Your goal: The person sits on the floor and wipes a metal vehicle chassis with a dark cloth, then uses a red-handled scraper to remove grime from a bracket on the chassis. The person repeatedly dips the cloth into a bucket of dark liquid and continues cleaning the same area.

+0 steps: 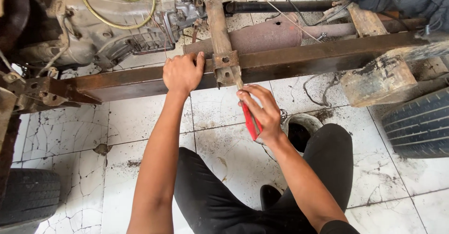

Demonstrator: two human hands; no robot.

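Cracked, grimy white floor tiles lie under a rusty steel frame rail (flaky brown, box-shaped). The left hand rests on the rail, fingers curled over its edge. The right hand has its grip pinching a red-handled screwdriver, tip up at the rusted bracket.

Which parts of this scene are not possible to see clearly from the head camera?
- Tool tip: the red-handled tool in the right hand meets the rusty bracket; its end type is too small to tell.
- Left hand: palm lies on the frame rail, contact hidden.
- Tyres cut off by picture edges.
- Gearbox top cut off by the upper edge.
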